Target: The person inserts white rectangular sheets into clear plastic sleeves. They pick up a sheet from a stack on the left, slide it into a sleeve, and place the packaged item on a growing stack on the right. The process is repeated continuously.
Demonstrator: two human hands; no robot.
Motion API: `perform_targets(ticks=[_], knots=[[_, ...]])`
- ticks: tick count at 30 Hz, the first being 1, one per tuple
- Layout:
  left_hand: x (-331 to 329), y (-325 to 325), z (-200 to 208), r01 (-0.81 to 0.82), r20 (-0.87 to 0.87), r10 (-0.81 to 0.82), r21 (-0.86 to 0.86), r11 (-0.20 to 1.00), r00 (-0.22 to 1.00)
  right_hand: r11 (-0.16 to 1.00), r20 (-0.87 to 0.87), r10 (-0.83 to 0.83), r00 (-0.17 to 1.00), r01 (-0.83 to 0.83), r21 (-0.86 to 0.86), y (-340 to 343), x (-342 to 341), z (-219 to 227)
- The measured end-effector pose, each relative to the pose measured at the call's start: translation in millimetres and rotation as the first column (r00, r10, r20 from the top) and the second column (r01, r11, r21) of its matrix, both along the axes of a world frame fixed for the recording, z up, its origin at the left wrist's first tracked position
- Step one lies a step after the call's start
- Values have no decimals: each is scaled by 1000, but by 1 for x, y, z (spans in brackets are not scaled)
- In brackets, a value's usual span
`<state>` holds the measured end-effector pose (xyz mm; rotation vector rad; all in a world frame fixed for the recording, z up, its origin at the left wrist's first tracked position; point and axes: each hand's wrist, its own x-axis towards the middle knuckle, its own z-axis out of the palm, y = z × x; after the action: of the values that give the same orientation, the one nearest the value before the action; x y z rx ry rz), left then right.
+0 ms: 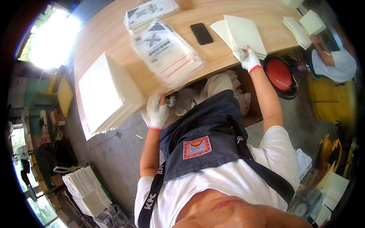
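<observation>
My right hand (249, 60), in a white glove with a red cuff and bare fingertips, grips the near edge of a small fanned stack of cream card sheets (245, 32) on the table. Just off the front edge of the table, my left hand (156, 113) is in a matching glove, fingers apart, holding nothing. Beside it stands a tall stack of white sheets (100, 95). Between my hands lies a pile of clear plastic bags (167, 53) with dark print and red lines. A black phone (201, 33) rests between that pile and the cream sheets.
Another pile of printed bags (150, 13) lies farther back on the wooden table (220, 11). At the right, a person (334, 62) sits by more cream sheets (296, 32). A red-seated stool (279, 74) stands by the table. Stacked paper (87, 190) is at lower left.
</observation>
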<state>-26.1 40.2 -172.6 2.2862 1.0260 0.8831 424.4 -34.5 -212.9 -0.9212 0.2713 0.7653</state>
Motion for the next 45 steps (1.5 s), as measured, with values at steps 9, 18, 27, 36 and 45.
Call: perform_targets(ticks=[9, 18, 27, 36, 45], knots=[[89, 110, -19, 90, -388, 79, 398, 913, 918, 939, -8, 330, 944, -329, -98, -57, 10, -5], [98, 75, 22, 127, -708, -77, 17, 992, 702, 971, 146, 194, 970, -169, -169, -112, 7, -8], [87, 106, -13, -110, -514, 141, 91, 990, 846, 831, 319, 493, 809, -547, 101, -100, -64, 59], [58, 93, -10, -163, -274, 203, 164, 973, 940, 748, 112, 624, 773, -632, 200, -85, -145, 10], [49, 98, 9, 19, -15, -20, -81, 997, 1000, 859, -28, 482, 875, -467, 208, -84, -176, 5]])
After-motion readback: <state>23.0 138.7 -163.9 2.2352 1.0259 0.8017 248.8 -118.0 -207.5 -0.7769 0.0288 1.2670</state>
